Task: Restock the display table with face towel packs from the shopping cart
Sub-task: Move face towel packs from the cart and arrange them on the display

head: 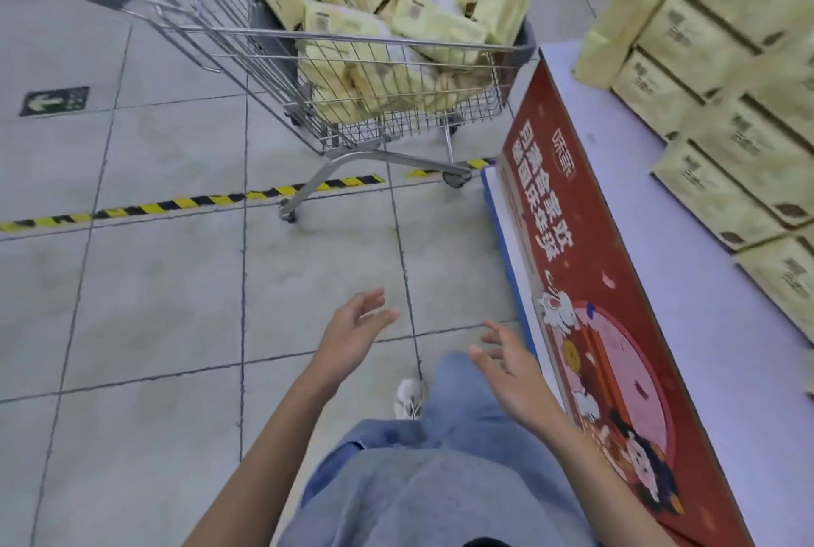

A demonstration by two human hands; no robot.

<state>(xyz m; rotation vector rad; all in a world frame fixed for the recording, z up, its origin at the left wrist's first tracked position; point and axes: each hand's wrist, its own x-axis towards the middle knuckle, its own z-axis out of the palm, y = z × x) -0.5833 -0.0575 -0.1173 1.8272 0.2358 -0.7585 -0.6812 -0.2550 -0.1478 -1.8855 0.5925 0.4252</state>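
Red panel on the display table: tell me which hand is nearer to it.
Right. The right hand is just beside the red panel; the left hand is farther off, over the floor.

Both bare forearms are extended forward and down from the bottom of the view. The left hand [357,328] is held out with palm turned inward, fingers relaxed and slightly spread, nothing held. The right hand [511,366] is raised likewise, palm facing the left, fingers loosely spread, nothing gripped. The hands are kept apart.
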